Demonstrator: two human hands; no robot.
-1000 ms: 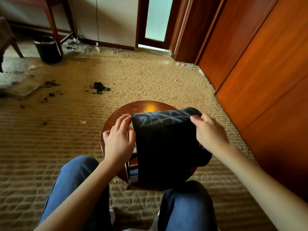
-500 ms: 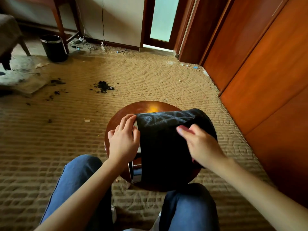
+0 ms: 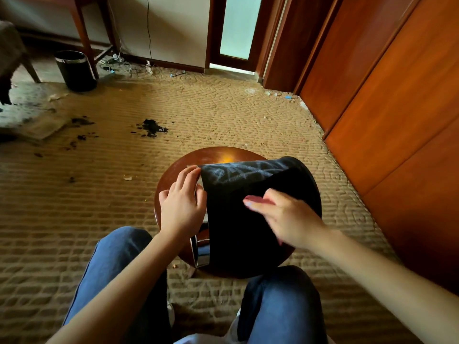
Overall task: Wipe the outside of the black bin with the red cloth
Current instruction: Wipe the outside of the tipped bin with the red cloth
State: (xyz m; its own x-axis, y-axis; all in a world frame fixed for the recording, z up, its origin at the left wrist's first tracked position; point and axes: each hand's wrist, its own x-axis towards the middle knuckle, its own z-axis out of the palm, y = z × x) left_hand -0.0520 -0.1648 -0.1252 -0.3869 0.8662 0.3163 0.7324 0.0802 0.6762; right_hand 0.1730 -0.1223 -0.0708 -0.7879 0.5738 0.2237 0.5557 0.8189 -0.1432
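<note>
The patterned tan carpet (image 3: 223, 115) runs out in every direction from the round wooden stool (image 3: 198, 160) in front of the seated person. To the right of the stool stands a wall of red-brown wooden panels (image 3: 385, 83), and well beyond it, at the far wall, is a frosted-glass door (image 3: 236, 26). The person's knees in blue jeans (image 3: 116, 264) sit just on the near side of the stool.

On the stool lies the black bin (image 3: 236, 232), tipped on its side. Its chrome rim (image 3: 200, 254) points toward the person and its scuffed base end points away (chalky grey marks show along the top there). It covers most of the right half of the stool and overhangs the right edge a little.

Far off to the left of the stool, by a wooden table leg (image 3: 83, 33), a second black bin (image 3: 75, 70) stands upright.

The left hand (image 3: 181, 209) lies open against the bin's left flank, fingers reaching toward the far corner, thumb spread out. The right hand (image 3: 290, 219) is blurred; its fingers look stretched flat across the top of the bin. Only a pinkish-red sliver of the red cloth (image 3: 257, 201) shows, under the fingertips.

Between the stool and the upright bin, a clump of dark debris (image 3: 151, 126) lies on the carpet.
</note>
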